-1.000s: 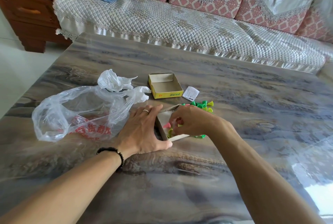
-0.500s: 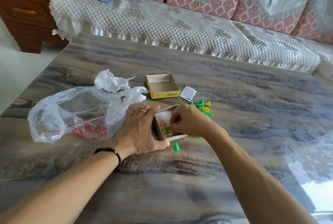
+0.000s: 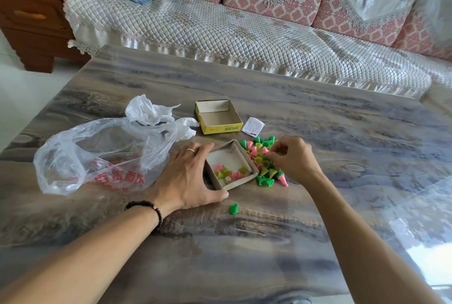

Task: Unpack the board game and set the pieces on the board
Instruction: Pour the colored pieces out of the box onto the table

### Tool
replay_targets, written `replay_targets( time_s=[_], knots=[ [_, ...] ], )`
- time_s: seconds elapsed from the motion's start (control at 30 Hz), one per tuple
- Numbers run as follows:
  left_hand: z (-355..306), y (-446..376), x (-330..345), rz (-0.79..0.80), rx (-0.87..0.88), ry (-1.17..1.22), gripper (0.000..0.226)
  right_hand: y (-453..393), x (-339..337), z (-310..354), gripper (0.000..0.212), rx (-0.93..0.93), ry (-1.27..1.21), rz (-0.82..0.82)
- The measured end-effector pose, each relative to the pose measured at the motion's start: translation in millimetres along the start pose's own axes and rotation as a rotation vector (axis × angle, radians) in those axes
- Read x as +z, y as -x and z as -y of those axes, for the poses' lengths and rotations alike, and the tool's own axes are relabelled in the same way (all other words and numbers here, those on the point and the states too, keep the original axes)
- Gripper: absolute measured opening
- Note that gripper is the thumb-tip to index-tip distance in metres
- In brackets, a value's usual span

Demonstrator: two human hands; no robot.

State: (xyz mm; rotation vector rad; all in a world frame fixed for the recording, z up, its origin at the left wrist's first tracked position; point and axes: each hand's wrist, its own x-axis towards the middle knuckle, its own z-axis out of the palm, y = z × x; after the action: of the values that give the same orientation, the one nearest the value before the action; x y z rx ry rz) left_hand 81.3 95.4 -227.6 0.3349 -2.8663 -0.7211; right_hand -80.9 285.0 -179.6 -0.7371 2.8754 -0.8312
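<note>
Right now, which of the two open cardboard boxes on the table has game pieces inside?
The grey tray that the left hand holds, nearer the person: a few pink and green cones lie in it. The yellow-sided box behind it is empty.

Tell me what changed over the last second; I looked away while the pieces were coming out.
The right hand left the box tray and moved right to the pile of pieces, now uncovered beside the tray, its fingertips pinching there. A green piece now lies alone on the table. The left hand kept its grip on the tray; yellow lid and plastic bag stayed put.
</note>
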Motion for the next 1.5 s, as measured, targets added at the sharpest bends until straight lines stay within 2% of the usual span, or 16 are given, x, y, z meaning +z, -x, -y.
replay_targets(
  time_s=[0.07, 0.17, 0.23, 0.27, 0.33, 0.4, 0.47, 0.57, 0.67, 1.0, 1.17, 1.3, 1.4, 1.5],
  knots=[
    [0, 0, 0, 0.000, -0.006, 0.006, 0.111, 3, 2, 1, 0.011, -0.050, 0.064, 0.051],
    [0, 0, -1, 0.010, -0.018, 0.016, 0.112, 5, -1, 9, 0.021, -0.135, 0.250, -0.061],
    [0, 0, -2, 0.010, -0.021, 0.024, 0.110, 8, -2, 22, 0.022, -0.256, 0.230, -0.085],
    [-1, 0, -2, 0.010, -0.024, 0.025, 0.109, 11, -2, 32, 0.021, -0.336, 0.167, -0.041],
    [-2, 1, -3, 0.008, -0.025, 0.020, 0.107, 16, 1, 52, 0.024, -0.444, 0.092, 0.148],
    [-3, 2, -3, 0.005, -0.019, 0.016, 0.107, 18, 10, 68, 0.034, -0.469, 0.160, 0.365],
    [-3, 2, -3, 0.010, -0.019, 0.017, 0.108, 16, 20, 76, 0.042, -0.459, 0.272, 0.499],
    [-1, 1, -2, -0.011, -0.005, 0.032, 0.105, 10, 27, 82, 0.043, -0.468, 0.349, 0.548],
    [1, 0, -1, -0.020, 0.000, 0.035, 0.105, 7, 33, 87, 0.034, -0.497, 0.371, 0.591],
    [2, 0, 0, -0.007, -0.007, 0.032, 0.106, 5, 38, 76, 0.011, -0.380, 0.302, 0.406],
    [3, 0, 0, -0.016, -0.005, 0.023, 0.104, 5, 29, 67, 0.006, -0.204, -0.016, 0.319],
    [2, -1, 0, -0.012, -0.002, 0.014, 0.102, 5, 3, 58, 0.007, 0.018, -0.296, 0.165],
    [2, -1, 0, -0.007, 0.000, 0.013, 0.103, 1, -12, 45, 0.008, 0.036, -0.203, 0.025],
    [2, -1, -1, 0.003, 0.004, 0.004, 0.106, 1, -6, 29, 0.010, -0.009, 0.019, 0.033]
  ],
)
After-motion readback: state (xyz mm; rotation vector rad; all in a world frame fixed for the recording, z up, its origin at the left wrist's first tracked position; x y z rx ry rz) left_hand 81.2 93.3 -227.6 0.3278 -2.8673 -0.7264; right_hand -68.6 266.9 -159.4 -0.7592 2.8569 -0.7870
